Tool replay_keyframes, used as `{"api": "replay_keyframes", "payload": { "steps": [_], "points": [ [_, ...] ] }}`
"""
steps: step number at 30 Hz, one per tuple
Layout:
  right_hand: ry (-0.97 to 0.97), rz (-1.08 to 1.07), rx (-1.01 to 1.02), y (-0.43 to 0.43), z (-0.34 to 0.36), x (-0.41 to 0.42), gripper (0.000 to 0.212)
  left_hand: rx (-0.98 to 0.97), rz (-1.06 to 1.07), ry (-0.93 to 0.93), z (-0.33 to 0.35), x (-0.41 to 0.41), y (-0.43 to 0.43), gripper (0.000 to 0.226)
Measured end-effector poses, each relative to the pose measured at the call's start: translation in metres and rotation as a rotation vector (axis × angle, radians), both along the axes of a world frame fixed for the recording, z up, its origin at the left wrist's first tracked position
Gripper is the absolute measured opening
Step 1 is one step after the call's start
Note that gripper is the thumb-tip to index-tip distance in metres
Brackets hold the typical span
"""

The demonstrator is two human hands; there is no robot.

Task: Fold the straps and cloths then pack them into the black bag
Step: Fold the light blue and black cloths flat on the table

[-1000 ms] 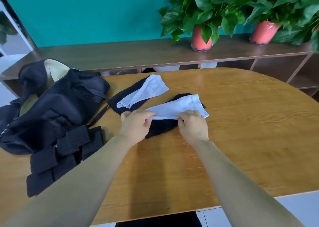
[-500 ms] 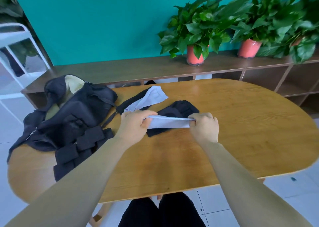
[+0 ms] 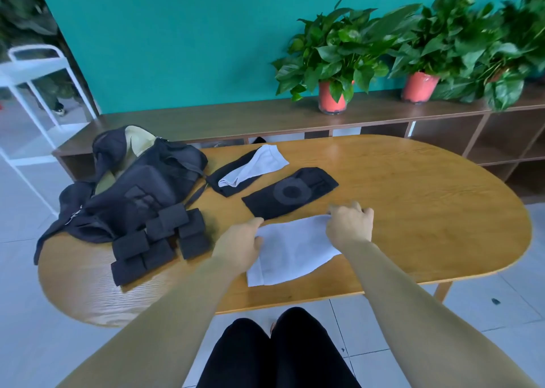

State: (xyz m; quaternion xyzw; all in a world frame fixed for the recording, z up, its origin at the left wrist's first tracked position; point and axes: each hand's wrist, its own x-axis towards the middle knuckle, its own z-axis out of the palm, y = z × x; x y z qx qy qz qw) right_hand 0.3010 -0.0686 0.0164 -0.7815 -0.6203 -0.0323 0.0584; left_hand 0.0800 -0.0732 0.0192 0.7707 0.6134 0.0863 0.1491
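Pulled off the black strap (image 3: 290,193), the white cloth (image 3: 292,249) now lies just beside it, left hand (image 3: 240,246) and right hand (image 3: 349,225) pinching its far corners for folding.

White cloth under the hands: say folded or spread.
Spread: white cloth flat on the table, left hand and right hand gripping its edges.

The person wears plain black trousers (image 3: 277,355), visible over both knees. The left grip (image 3: 239,246) and right grip (image 3: 349,225) are bare hands, and both forearms (image 3: 165,314) are uncovered along their whole visible length.
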Motion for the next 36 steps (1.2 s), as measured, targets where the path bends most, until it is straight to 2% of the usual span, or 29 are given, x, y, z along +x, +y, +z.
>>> {"api": "replay_keyframes", "payload": {
  "steps": [3,5,8,10,14,16,20,24,28,33,36],
  "points": [
    [0.028,0.038,0.16,0.003,-0.012,0.003,0.028,0.181,-0.066,0.182,-0.004,0.001,-0.001,0.053],
    [0.077,0.094,0.228,0.003,-0.016,-0.002,0.039,0.275,-0.173,0.217,-0.004,0.002,-0.001,0.06],
    [0.148,0.132,0.254,-0.006,-0.023,-0.018,0.048,0.279,-0.327,0.221,-0.005,0.009,-0.002,0.066],
    [0.186,0.113,0.203,-0.018,-0.028,-0.03,0.05,0.255,-0.378,0.219,-0.009,0.011,0.0,0.063],
    [0.181,0.138,-0.147,-0.031,-0.041,-0.041,0.07,0.133,-0.353,0.205,-0.016,0.007,0.004,0.051],
    [0.151,0.15,-0.268,-0.03,-0.047,-0.039,0.075,0.168,-0.394,0.272,-0.023,0.003,0.004,0.043],
    [0.078,0.209,-0.306,-0.016,-0.052,-0.03,0.076,0.136,-0.53,0.321,-0.039,-0.006,-0.003,0.086],
    [0.03,0.275,-0.309,-0.002,-0.053,-0.021,0.076,0.135,-0.519,0.336,-0.045,-0.009,0.0,0.092],
    [0.004,0.368,-0.3,0.008,-0.051,-0.011,0.075,0.183,-0.505,0.33,-0.039,-0.008,-0.003,0.083],
    [-0.088,0.494,-0.325,0.02,-0.042,0.0,0.072,0.391,-0.526,0.245,-0.042,-0.001,-0.003,0.047],
    [-0.115,0.49,-0.248,0.019,-0.031,-0.003,0.071,0.413,-0.514,0.271,-0.028,0.007,-0.001,0.047]
  ]
}}
